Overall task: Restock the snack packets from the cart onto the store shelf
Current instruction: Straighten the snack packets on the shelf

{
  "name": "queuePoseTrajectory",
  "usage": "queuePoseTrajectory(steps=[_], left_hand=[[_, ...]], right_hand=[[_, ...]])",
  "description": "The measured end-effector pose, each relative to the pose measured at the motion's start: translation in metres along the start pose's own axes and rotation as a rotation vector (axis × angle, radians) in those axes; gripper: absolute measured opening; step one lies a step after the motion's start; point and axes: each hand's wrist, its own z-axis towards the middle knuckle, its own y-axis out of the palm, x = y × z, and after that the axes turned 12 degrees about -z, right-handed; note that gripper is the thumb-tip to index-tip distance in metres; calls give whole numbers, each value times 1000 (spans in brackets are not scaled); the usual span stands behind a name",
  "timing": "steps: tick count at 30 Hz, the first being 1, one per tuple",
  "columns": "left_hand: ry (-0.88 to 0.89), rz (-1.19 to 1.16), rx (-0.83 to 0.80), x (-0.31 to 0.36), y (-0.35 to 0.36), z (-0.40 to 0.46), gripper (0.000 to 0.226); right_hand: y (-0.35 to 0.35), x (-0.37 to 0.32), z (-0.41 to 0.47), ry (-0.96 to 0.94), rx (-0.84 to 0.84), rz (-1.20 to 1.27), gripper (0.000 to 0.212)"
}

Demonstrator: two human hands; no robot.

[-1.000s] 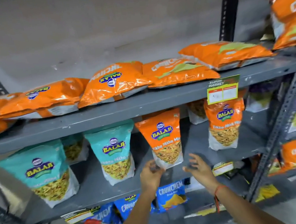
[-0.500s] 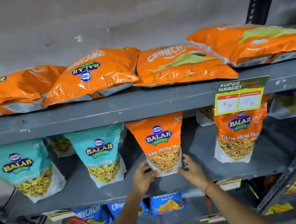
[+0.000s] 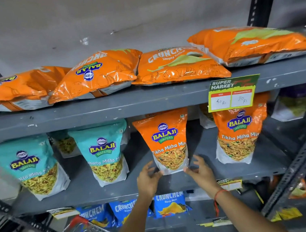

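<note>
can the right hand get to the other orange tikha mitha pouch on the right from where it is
Probably yes. The right hand is at the middle pouch, and the shelf between it and the right pouch is bare, with nothing in front.

Both forearms are showing bare, no sleeves; the right hand is wearing a thin red thread at the wrist (loose end dangling).

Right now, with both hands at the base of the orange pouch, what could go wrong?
1. The Tikha Mitha Mix pouch stands upright alone, nothing beside it; it may tip when the left hand and right hand let go.
2. The price tag overhangs the neighbouring orange pouch and could snag.
</note>
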Motion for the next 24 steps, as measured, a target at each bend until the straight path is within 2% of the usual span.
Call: queuePoseTrajectory(steps=[8,12,17,24], left_hand=[[262,47,-10,33,-55,-80,41],[315,13,-18,55,-63,-111,38],[353,-24,-91,67,-31,-127,32],[247,-115,-184,53,53,-109,36]], right_hand=[[-3,-48,-97,-144,114,-23,53],[-7,-71,-144,-243,138,14,44],[-32,-61,-165,-166,162,48,53],[-99,-8,-116,-13,280,43,50]])
